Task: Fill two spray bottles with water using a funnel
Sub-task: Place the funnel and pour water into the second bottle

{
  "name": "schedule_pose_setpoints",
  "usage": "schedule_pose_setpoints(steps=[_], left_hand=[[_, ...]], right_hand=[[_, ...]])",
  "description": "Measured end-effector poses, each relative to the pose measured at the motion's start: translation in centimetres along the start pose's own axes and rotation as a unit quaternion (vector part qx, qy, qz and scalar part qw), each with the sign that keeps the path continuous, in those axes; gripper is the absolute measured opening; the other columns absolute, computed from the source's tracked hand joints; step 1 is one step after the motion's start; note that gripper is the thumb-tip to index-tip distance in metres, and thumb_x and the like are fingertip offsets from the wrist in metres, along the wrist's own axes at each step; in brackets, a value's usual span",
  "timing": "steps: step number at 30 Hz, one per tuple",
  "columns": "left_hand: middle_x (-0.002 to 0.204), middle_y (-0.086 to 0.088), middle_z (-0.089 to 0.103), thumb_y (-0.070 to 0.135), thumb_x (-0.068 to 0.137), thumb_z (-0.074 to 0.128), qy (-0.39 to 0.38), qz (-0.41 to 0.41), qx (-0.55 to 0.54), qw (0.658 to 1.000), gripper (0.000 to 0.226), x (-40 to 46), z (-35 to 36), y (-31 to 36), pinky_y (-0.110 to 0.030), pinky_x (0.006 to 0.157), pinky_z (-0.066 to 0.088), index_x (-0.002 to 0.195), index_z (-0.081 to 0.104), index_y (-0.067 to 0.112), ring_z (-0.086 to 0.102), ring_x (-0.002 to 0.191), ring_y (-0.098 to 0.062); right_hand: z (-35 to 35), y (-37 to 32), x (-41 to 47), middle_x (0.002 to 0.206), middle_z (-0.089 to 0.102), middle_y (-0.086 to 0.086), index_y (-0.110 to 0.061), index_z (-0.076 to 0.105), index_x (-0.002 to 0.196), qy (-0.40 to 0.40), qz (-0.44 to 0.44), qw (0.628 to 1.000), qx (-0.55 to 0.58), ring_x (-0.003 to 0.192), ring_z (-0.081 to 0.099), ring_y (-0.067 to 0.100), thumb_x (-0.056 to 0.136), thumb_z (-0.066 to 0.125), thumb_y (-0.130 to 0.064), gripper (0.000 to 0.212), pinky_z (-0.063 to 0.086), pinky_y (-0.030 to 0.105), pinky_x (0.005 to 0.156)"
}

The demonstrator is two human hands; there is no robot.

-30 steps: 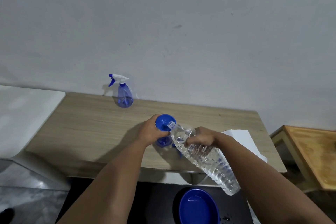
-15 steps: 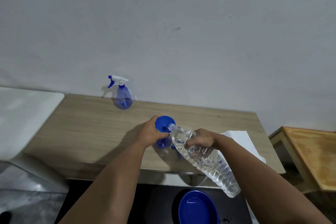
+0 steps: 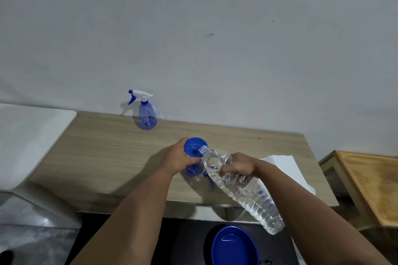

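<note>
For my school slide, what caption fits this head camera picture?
Right hand tips water bottle into blue funnel, steadied by left hand.

clear ribbed plastic water bottle, glossy blue funnel, matt wood-grain table.

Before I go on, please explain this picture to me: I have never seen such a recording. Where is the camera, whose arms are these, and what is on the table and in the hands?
There is no machine here. A person wears one wide-angle camera on the head, so you look forward and down along their own two bare arms.

The left hand steadies a blue funnel that sits in a small blue spray bottle, mostly hidden by the hand. The right hand grips a big clear water bottle, tilted so that its open mouth is over the funnel. I cannot see a stream of water.

On the wooden table, a second spray bottle with its trigger top on stands by the wall. White paper lies at the right. A small blue part beside the funnel bottle is too hidden to name.

Below the table's near edge is a blue bowl.
</note>
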State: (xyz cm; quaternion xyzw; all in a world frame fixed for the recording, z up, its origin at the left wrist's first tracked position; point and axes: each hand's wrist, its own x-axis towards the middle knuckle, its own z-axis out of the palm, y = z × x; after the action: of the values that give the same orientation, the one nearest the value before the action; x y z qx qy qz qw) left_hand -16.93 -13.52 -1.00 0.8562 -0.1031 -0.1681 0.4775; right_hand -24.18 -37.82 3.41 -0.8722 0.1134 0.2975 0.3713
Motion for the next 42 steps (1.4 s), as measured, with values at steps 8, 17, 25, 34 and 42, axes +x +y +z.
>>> schedule_pose_setpoints(steps=[8, 17, 25, 34, 42], left_hand=[[0.113, 0.016, 0.069, 0.039, 0.061, 0.091, -0.004, -0.001, 0.017, 1.0, 0.078, 0.0, -0.1, -0.1, -0.035, 0.092, 0.055, 0.13, 0.056, 0.039, 0.065, 0.104, -0.01], [0.112, 0.017, 0.068, 0.048, 0.051, 0.088, -0.006, -0.005, 0.011, 1.0, 0.084, 0.1, -0.1, -0.3, -0.04, 0.092, 0.057, 0.129, 0.056, 0.039, 0.064, 0.105, -0.009], [0.111, 0.019, 0.069, 0.039, 0.056, 0.088, -0.014, 0.001, 0.002, 1.0, 0.075, 0.6, 0.0, -0.6, -0.035, 0.092, 0.057, 0.124, 0.058, 0.042, 0.064, 0.104, -0.004], [0.114, 0.017, 0.069, 0.04, 0.054, 0.091, -0.014, -0.011, -0.007, 1.0, 0.084, 0.4, -0.1, -0.5, -0.036, 0.093, 0.058, 0.13, 0.055, 0.041, 0.066, 0.106, -0.006], [0.117, 0.014, 0.068, 0.033, 0.061, 0.093, -0.015, -0.008, -0.003, 1.0, 0.082, 0.7, 0.1, -0.6, -0.031, 0.092, 0.057, 0.133, 0.055, 0.036, 0.065, 0.108, -0.008]], right_hand=[[-0.2, 1.5, -0.4, 0.08, 0.076, -0.003, -0.021, 0.075, 0.097, 0.085, -0.07, 0.989, 0.103, 0.063, 0.071, 0.003, 0.085, 0.084, -0.02, 0.015, 0.053, 0.017, 0.057], [-5.4, 3.4, -0.2, 0.09, 0.078, 0.025, -0.004, 0.064, 0.124, 0.262, -0.09, 0.93, 0.242, 0.069, 0.071, 0.029, 0.088, 0.083, -0.005, 0.041, 0.058, 0.042, 0.074], [-7.4, 3.9, 2.2, 0.104, 0.077, 0.006, -0.025, 0.063, 0.121, 0.401, -0.085, 0.865, 0.29, 0.098, 0.074, 0.021, 0.075, 0.088, -0.021, 0.053, 0.057, 0.035, 0.085], [-4.4, 5.0, 5.8, 0.112, 0.071, 0.004, -0.033, 0.057, 0.122, 0.428, -0.093, 0.834, 0.335, 0.112, 0.071, 0.026, 0.071, 0.095, -0.019, 0.065, 0.055, 0.057, 0.105], [-3.7, 5.2, 5.6, 0.13, 0.062, 0.003, -0.032, 0.046, 0.137, 0.4, -0.082, 0.852, 0.328, 0.125, 0.061, 0.023, 0.06, 0.103, -0.039, 0.096, 0.055, 0.05, 0.107]])
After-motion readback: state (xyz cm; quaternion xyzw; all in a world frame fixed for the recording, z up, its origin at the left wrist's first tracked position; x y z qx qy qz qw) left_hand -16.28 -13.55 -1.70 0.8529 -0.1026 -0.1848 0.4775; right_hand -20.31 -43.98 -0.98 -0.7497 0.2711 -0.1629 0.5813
